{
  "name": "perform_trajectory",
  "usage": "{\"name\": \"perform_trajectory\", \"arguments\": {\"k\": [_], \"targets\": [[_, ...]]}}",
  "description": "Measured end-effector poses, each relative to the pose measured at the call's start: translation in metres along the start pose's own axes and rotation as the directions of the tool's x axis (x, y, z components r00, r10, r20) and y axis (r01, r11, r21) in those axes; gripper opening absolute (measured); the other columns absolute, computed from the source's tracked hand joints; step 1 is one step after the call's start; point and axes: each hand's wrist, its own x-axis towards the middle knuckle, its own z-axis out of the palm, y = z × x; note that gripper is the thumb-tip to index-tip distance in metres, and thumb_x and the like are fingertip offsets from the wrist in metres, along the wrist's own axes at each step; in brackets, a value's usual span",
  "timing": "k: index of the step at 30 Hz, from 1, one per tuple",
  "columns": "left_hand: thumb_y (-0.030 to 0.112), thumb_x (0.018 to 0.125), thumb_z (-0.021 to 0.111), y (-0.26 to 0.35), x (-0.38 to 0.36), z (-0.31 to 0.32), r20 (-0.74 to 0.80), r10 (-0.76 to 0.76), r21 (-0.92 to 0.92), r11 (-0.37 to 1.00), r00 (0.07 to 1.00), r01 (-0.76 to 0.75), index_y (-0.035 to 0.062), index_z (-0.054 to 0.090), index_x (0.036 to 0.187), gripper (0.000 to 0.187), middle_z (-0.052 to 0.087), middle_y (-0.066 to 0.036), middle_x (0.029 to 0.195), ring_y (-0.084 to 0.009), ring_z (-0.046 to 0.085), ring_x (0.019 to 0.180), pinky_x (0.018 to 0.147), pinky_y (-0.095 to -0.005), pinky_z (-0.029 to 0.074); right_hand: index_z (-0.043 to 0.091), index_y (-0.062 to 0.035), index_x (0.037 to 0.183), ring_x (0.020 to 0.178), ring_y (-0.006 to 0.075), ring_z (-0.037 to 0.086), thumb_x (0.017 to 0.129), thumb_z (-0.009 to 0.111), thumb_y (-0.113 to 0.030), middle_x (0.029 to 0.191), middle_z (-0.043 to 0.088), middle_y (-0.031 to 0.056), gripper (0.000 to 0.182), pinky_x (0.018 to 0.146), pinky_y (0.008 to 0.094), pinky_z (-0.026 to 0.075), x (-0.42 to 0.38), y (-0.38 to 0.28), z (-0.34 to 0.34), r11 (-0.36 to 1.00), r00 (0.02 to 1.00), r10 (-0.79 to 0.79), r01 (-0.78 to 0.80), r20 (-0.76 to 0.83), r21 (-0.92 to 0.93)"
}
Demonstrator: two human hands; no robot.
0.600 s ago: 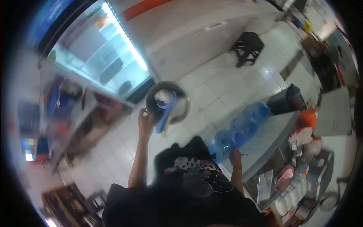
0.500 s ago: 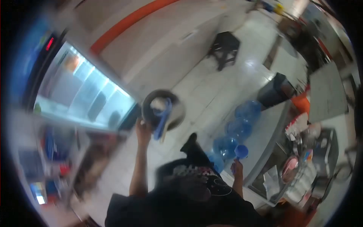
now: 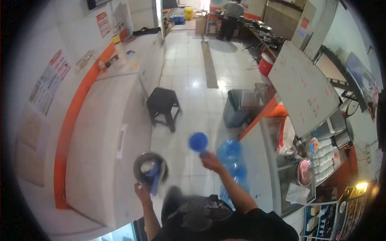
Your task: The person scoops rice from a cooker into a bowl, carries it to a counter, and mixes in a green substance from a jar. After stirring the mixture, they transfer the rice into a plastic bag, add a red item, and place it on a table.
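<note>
My left hand (image 3: 142, 193) is closed on the near rim of a round metal bowl (image 3: 138, 165). Inside the bowl lie a blue utensil (image 3: 154, 181), its handle sticking out over the rim, and something whitish that I cannot make out. My right hand (image 3: 211, 161) grips a blue dipper (image 3: 198, 142) by its handle and holds it out ahead of me, over the floor. Large blue water bottles (image 3: 230, 152) stand in a row just right of that hand, partly behind my forearm.
A black stool (image 3: 163, 102) stands ahead on the left, beside a long white counter (image 3: 100, 120). Ahead on the right is a dark bin (image 3: 237, 110). A sink counter (image 3: 263, 160) with dishes runs along my right. Far off, a person (image 3: 230, 20) stands at a worktable.
My view has swung left and up, along the aisle. The lit fridge has nearly left the frame. My right hand has raised the dipper forward and left; the bowl stays in my left hand.
</note>
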Motion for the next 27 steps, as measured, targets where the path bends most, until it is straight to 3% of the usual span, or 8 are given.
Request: {"name": "perform_trajectory", "arguments": {"k": [7, 12, 15, 16, 17, 20, 23, 27], "targets": [[0.0, 0.081, 0.055, 0.045, 0.163, 0.141, 0.033, 0.112, 0.186, 0.976, 0.993, -0.117, 0.0041, 0.044, 0.097, 0.019, 0.057, -0.012, 0.077, -0.0167, 0.058, 0.057, 0.045, -0.0288, 0.047, 0.053, -0.0073, 0.095, 0.053, 0.0078, 0.048, 0.091, 0.058, -0.019, 0.066, 0.049, -0.0009, 0.014, 0.044, 0.0256, 0.04, 0.228, -0.074, 0.001, 0.993, 0.993, 0.11, -0.111, -0.033, -0.034], [0.003, 0.082, 0.06, 0.107, 0.304, 0.261, 0.332, 0.036, -0.041, 0.999, 0.943, -0.023, 0.0024, 0.044, 0.096, 0.021, 0.058, -0.013, 0.078, -0.0165, 0.057, 0.054, 0.045, -0.0281, 0.046, 0.055, -0.0068, 0.124, 0.073, 0.0317, 0.064, 0.083, 0.063, -0.037, 0.104, 0.066, 0.0198, 0.052, 0.063, 0.0418, 0.05, 0.212, 0.199, -0.161, 0.699, 0.908, -0.074, -0.248, -0.413, -0.67], [0.008, 0.086, 0.059, 0.136, 0.402, 0.36, 0.396, 0.089, 0.023, 0.994, 0.914, -0.107, 0.0023, 0.05, 0.099, 0.017, 0.058, -0.011, 0.079, -0.014, 0.053, 0.056, 0.047, -0.0274, 0.042, 0.054, -0.0064, 0.126, 0.061, 0.0197, 0.055, 0.081, 0.067, -0.026, 0.088, 0.06, 0.012, 0.05, 0.05, 0.0354, 0.047, 0.12, 0.156, -0.181, 0.788, 0.666, 0.232, -0.555, -0.709, -0.265], [0.008, 0.086, 0.06, 0.207, 0.387, 0.393, 0.496, 0.073, 0.105, 0.984, 0.865, -0.144, 0.0031, 0.047, 0.11, 0.027, 0.056, -0.009, 0.09, -0.0156, 0.057, 0.068, 0.054, -0.0304, 0.048, 0.056, -0.0067, 0.121, 0.059, 0.0192, 0.054, 0.082, 0.065, -0.024, 0.083, 0.058, 0.0091, 0.043, 0.048, 0.0346, 0.045, 0.078, 0.18, -0.191, 0.817, 0.576, 0.548, -0.213, -0.607, 0.536], [0.008, 0.086, 0.06, 0.216, 0.415, 0.424, 0.528, 0.077, 0.123, 0.979, 0.846, -0.166, 0.0031, 0.047, 0.11, 0.027, 0.056, -0.009, 0.09, -0.0156, 0.057, 0.068, 0.054, -0.0304, 0.048, 0.058, -0.0095, 0.107, 0.057, 0.0241, 0.055, 0.08, 0.065, -0.022, 0.076, 0.056, 0.0092, 0.03, 0.046, 0.0376, 0.044, 0.04, 0.204, -0.185, 0.814, 0.642, 0.094, -0.49, -0.761, -0.312], [0.008, 0.088, 0.059, 0.236, 0.482, 0.542, 0.577, 0.343, 0.24, 0.797, 0.742, -0.555, 0.0009, 0.047, 0.108, 0.025, 0.055, -0.009, 0.087, -0.0178, 0.056, 0.065, 0.054, -0.0302, 0.048, 0.062, -0.0097, 0.093, 0.066, 0.0343, 0.058, 0.073, 0.067, -0.026, 0.072, 0.058, 0.0178, 0.026, 0.058, 0.047, 0.046, 0.035, 0.167, -0.148, 0.847, 0.076, 0.197, -0.516, -0.977, 0.131], [0.008, 0.088, 0.058, 0.279, 0.488, 0.66, 0.704, 0.08, 0.032, 0.989, 0.706, -0.143, -0.0022, 0.047, 0.114, 0.029, 0.057, -0.011, 0.081, -0.0196, 0.057, 0.062, 0.054, -0.0309, 0.048, 0.062, -0.0085, 0.098, 0.07, 0.0348, 0.06, 0.075, 0.065, -0.026, 0.075, 0.06, 0.0177, 0.029, 0.061, 0.0475, 0.047, 0.09, 0.173, -0.186, 0.799, 0.105, 0.156, -0.597, -0.982, 0.063], [0.004, 0.084, 0.061, 0.208, 0.571, 0.81, 0.665, 0.327, -0.059, 0.919, 0.672, -0.389, -0.0015, 0.048, 0.106, 0.025, 0.061, -0.014, 0.083, -0.021, 0.061, 0.066, 0.058, -0.0324, 0.05, 0.062, -0.0045, 0.108, 0.079, 0.0363, 0.064, 0.08, 0.063, -0.029, 0.084, 0.066, 0.0184, 0.037, 0.069, 0.0478, 0.049, 0.241, 0.17, -0.239, 0.721, 0.203, 0.229, -0.692, -0.952, 0.026]]}}
